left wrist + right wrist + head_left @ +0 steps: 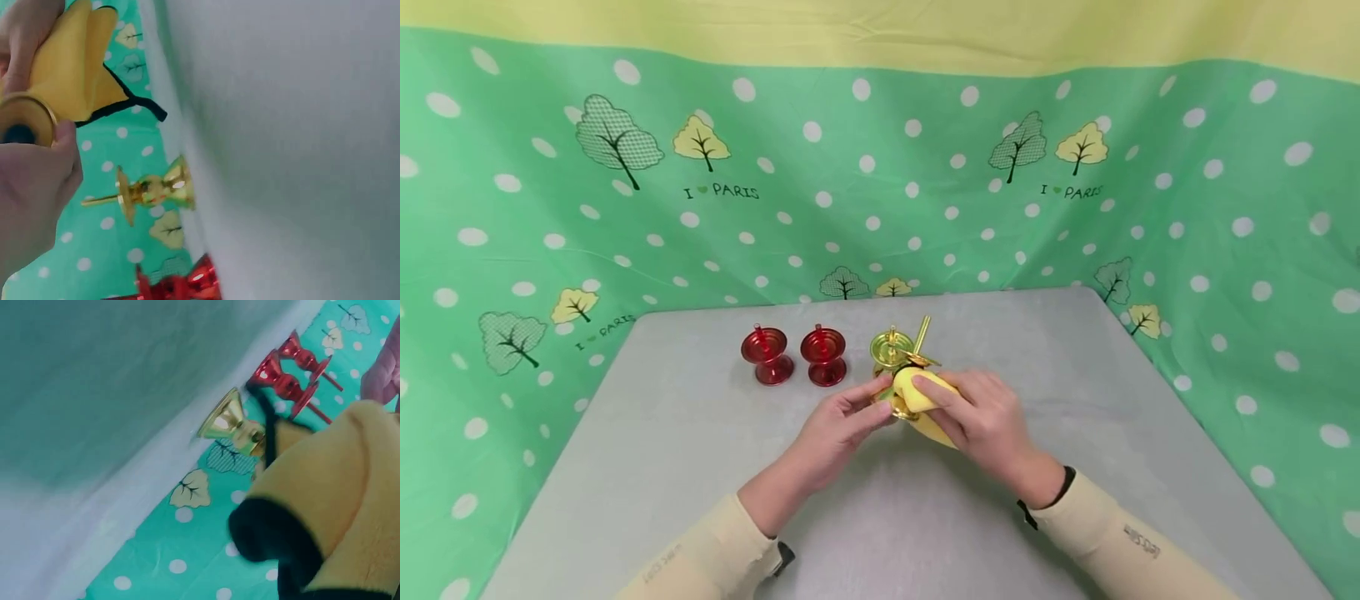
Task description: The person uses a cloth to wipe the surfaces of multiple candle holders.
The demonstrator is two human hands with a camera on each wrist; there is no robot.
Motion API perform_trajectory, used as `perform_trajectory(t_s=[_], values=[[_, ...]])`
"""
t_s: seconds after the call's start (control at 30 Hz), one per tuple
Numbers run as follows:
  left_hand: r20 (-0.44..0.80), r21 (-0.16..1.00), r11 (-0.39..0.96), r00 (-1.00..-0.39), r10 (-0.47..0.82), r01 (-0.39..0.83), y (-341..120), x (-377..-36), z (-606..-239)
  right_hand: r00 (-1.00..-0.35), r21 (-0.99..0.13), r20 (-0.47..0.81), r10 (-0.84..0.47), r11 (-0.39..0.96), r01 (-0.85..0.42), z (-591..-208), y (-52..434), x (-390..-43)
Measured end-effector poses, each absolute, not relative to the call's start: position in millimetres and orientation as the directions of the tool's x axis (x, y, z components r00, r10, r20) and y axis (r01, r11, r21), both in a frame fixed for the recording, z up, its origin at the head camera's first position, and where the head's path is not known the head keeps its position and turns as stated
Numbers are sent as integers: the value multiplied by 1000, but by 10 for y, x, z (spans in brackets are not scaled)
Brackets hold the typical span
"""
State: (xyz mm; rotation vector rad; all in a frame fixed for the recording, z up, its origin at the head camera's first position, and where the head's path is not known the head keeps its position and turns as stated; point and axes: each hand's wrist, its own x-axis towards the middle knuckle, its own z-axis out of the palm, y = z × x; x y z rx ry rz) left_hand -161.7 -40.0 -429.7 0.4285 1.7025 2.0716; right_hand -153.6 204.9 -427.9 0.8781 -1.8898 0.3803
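Observation:
My left hand (842,425) grips a shiny gold candle holder (922,335) by its base, tilted with its spike pointing up and to the right. In the left wrist view the round base rim of this candle holder (45,115) shows beside the thumb. A yellow cloth (921,392) with black edging is pinched in my right hand (996,425) and pressed round the holder's middle, hiding part of it. Loose folds of the cloth (337,494) fill much of the right wrist view.
Just behind the hands, a second gold candle holder (891,348) stands upright on the grey table (685,467). Two red candle holders, a nearer one (823,354) and one farther left (766,354), stand side by side. A green dotted curtain (820,225) surrounds the table's back and sides.

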Motion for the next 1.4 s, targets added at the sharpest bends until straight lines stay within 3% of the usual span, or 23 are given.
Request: perform_trajectory(t_s=[0.17,0.37,0.5,0.8,1.13,1.4], values=[[-43,949,-252,-872,487,-188,-336,-1620,-4300,-249,117,878,-409,686,-718,-4232,2054,-1517],[96,987,-154,-946,308,50,-203,-1557,-4309,-266,140,867,-422,718,-682,-4199,1985,-1450],[117,990,-107,-953,280,90,-202,-1529,-4303,-276,112,874,-400,719,-686,-4215,1971,-1445],[-50,986,-125,-904,425,-113,-292,-1580,-4285,-251,121,868,-428,674,-729,-4247,2004,-1480],[19,1000,2,-943,332,21,-217,-1534,-4319,-312,136,836,-451,722,-679,-4268,1935,-1400],[-3,997,-68,-836,548,-47,-375,-1591,-4286,-347,80,841,-415,731,-678,-4303,2030,-1439]])
